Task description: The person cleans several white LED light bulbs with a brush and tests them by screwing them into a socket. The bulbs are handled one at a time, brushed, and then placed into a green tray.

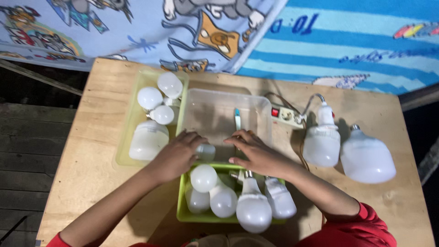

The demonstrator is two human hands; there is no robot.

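Observation:
My left hand (pixel 176 155) reaches over the front rim of a clear plastic tub (pixel 256 107) and its fingers close around a small white bulb (pixel 206 151) inside it. My right hand (pixel 256 153) rests beside it on the tub's front edge, fingers spread, holding nothing I can see. A thin blue-and-white tool (pixel 237 120) lies in the tub just beyond my fingers. Below my hands a green tray (pixel 181 201) holds several white bulbs (pixel 253 208).
A pale yellow-green tray (pixel 122 146) on the left holds several more white bulbs. To the right, a white power strip (pixel 286 114) with a red switch feeds a socket with a large bulb (pixel 322 142); another big bulb (pixel 366 158) lies beside it. All sit on a wooden table (pixel 91 174).

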